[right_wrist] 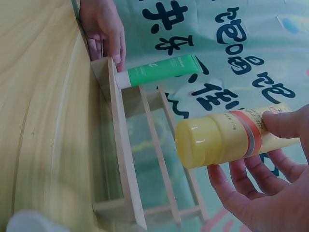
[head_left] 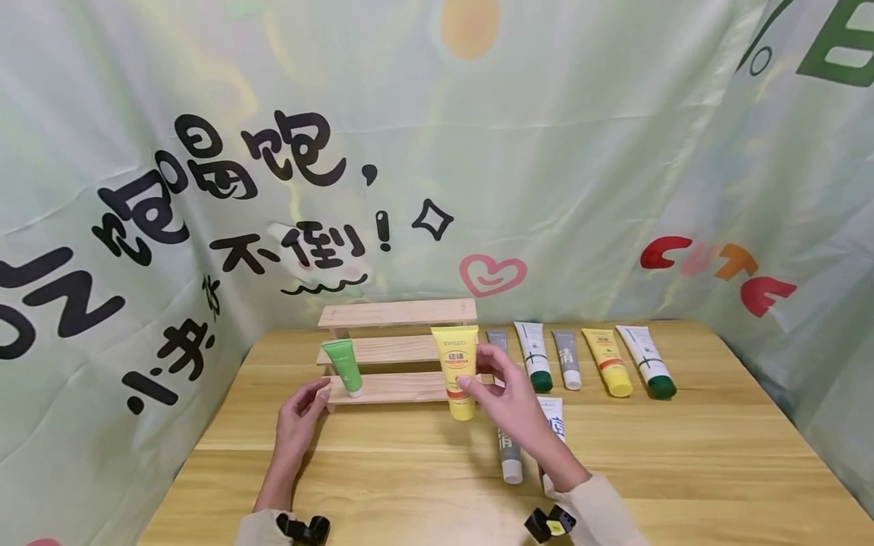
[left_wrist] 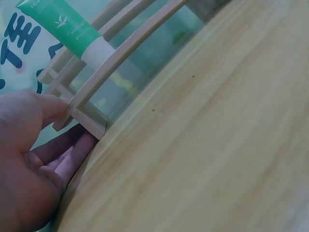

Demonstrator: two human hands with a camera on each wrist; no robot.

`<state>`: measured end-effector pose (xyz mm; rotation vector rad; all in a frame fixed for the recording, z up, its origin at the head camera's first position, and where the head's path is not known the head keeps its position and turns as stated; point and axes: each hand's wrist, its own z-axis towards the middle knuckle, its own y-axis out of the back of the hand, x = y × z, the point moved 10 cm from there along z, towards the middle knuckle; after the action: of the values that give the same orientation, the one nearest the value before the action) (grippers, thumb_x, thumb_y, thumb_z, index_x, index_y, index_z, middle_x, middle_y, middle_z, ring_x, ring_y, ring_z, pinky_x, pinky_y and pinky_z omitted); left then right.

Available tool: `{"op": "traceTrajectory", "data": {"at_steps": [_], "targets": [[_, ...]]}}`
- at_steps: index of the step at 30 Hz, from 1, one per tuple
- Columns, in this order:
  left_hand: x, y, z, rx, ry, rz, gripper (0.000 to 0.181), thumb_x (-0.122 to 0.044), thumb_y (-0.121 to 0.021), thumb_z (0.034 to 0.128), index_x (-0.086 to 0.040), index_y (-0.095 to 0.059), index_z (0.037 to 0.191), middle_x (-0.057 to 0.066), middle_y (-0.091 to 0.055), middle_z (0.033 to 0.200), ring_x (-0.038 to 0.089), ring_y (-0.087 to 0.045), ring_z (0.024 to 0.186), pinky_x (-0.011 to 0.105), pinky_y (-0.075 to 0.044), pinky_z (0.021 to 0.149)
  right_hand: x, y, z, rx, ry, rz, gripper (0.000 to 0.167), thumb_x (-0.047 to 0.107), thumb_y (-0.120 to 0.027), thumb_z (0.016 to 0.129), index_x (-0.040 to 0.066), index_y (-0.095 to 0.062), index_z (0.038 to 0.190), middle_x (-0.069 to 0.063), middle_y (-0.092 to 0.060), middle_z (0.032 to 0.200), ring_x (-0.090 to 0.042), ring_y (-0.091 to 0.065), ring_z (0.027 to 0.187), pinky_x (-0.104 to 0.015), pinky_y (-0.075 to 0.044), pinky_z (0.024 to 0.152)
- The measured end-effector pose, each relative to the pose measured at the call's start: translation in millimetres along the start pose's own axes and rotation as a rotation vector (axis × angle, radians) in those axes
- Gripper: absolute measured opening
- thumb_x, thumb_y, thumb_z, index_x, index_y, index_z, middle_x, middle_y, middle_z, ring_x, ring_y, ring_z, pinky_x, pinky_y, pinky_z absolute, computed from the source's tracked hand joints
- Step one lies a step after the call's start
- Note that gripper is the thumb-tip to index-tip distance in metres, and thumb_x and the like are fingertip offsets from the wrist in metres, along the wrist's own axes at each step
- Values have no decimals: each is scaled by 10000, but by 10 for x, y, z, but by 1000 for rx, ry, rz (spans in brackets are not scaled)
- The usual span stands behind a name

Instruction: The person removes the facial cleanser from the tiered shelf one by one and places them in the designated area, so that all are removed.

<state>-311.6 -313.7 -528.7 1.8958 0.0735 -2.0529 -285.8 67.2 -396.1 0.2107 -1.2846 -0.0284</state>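
In the head view a three-tier wooden rack (head_left: 403, 388) stands at the back of the table. My left hand (head_left: 298, 425) holds the left end of its lowest tier, thumb on the shelf end and fingers by the leg in the left wrist view. A green tube (head_left: 346, 368) with a white cap stands cap down on that tier's left end, leaning slightly. My right hand (head_left: 512, 398) grips a yellow tube (head_left: 455, 353), cap downward, in front of the rack's right end. The right wrist view shows the yellow tube (right_wrist: 227, 137) held between thumb and fingers, apart from the shelf.
Right of the rack lie several tubes: white ones with green caps (head_left: 532, 353), a small grey one (head_left: 567, 360) and another yellow one (head_left: 608, 362). Nearer, a grey tube (head_left: 510, 459) and a white tube (head_left: 551, 413) lie partly behind my right arm. A printed curtain (head_left: 580, 189) encloses the table.
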Motion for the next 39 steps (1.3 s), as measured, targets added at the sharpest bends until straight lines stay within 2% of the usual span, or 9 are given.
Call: {"op": "traceTrajectory", "data": {"at_steps": [5, 18, 25, 30, 39], "targets": [[-17, -3, 1, 8, -6, -3, 360, -206, -639, 1039, -12, -639, 1343, 177, -599, 1396, 44, -627, 982, 163, -566, 830, -4, 152, -79, -7, 9, -54, 378, 155, -756, 955, 105, -598, 1295, -92, -659, 1133, -248, -613, 1052, -284, -587, 846], [-21, -8, 5, -10, -11, -8, 324, -160, -650, 1031, -4, -657, 1315, 179, -615, 1376, 27, -623, 978, 161, -567, 821, -147, 566, -306, -33, -26, -76, 369, 152, -730, 974, 60, -579, 1298, -135, -674, 1143, -266, -627, 1054, -281, -596, 815], [-9, -7, -4, -2, 2, -4, 337, -175, -642, 1036, -8, -647, 1329, 167, -607, 1386, 33, -617, 999, 160, -562, 839, -225, 792, -421, -65, -88, -139, 398, 218, -701, 1001, 57, -557, 1334, -137, -653, 1200, -265, -608, 1081, -252, -578, 845], [-12, -11, -13, -2, -2, -2, 345, -184, -640, 1038, -2, -643, 1332, 173, -603, 1390, 29, -611, 1022, 152, -556, 848, -274, 941, -517, -84, -91, -196, 395, 221, -682, 1014, 49, -548, 1344, -141, -662, 1189, -219, -624, 1060, -250, -584, 834], [-15, -10, -3, -1, -13, -3, 344, -184, -638, 1038, -2, -642, 1330, 187, -610, 1378, 76, -639, 949, 161, -567, 822, -337, 1172, -631, -122, -129, -296, 431, 270, -671, 1022, 34, -540, 1358, -151, -660, 1215, -127, -611, 1043, -222, -560, 828]]}}
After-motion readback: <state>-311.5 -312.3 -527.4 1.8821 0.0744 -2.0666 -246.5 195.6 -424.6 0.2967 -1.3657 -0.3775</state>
